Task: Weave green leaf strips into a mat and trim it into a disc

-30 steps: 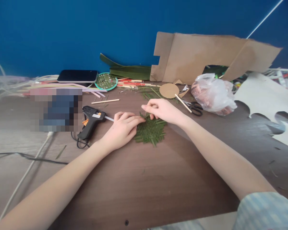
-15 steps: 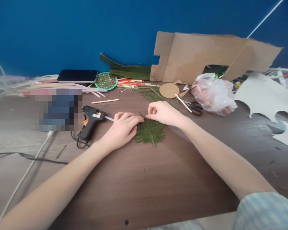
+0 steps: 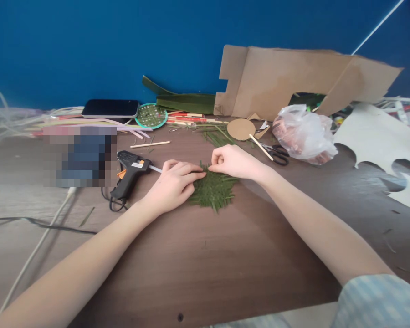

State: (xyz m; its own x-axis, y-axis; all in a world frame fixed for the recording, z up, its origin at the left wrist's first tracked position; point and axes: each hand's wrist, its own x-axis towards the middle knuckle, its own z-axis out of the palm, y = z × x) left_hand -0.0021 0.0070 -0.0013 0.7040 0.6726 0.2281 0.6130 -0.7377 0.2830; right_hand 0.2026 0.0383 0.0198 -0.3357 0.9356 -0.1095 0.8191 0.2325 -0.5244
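Observation:
A small mat of interlaced green leaf strips (image 3: 213, 191) lies on the brown table, with loose strip ends sticking out round its edge. My left hand (image 3: 174, 184) rests along its upper left side. Its fingertips press on the far edge, and the thumb lies over the left side. At that same far edge my right hand (image 3: 234, 161) has thumb and forefinger pinched together on a strip end, the other fingers curled in. What is between the fingertips is too small to see clearly. Just left of my left hand lies a black glue gun (image 3: 131, 175) with a glue stick in its back.
Behind my hands are a cardboard disc (image 3: 241, 129), a wooden stick (image 3: 261, 148), black-handled scissors (image 3: 278, 155) and a plastic bag (image 3: 304, 134). A cardboard sheet (image 3: 276, 77) leans at the wall. A phone (image 3: 110, 108) and a round teal-rimmed piece (image 3: 151, 115) lie back left. Cables cross the left side.
The leaf mat has turned slightly under my fingers, and its lower edge sits a little nearer to me. Both hands have barely shifted.

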